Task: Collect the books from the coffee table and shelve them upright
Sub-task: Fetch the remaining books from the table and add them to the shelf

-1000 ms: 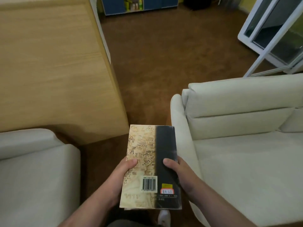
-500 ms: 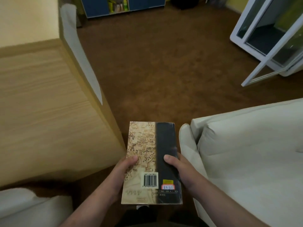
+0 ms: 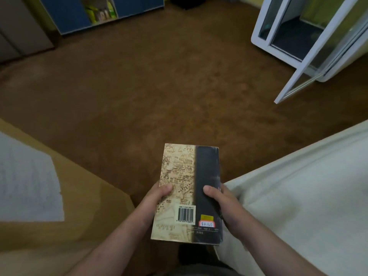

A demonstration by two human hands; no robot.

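Note:
I hold one book (image 3: 187, 172) flat in front of me, back cover up: a tan map on the left half, black on the right, with a barcode and a price sticker near its lower edge. My left hand (image 3: 154, 198) grips its left edge, thumb on the map. My right hand (image 3: 220, 200) grips its right edge, thumb on the black half. A blue shelf unit (image 3: 65, 14) with an open compartment of small items stands far away at the top left.
A light wooden table (image 3: 83, 212) with a white sheet of paper (image 3: 29, 182) lies at the lower left. A cream sofa (image 3: 298, 196) fills the lower right. Brown carpet (image 3: 159, 86) stretches ahead. An open white-framed glass door (image 3: 294, 76) juts in at the upper right.
The view has swung forward and right: the wooden table has slid to the lower left, the sofa has dropped lower right, and more carpet and the blue shelf unit show. My grip on the book is unchanged.

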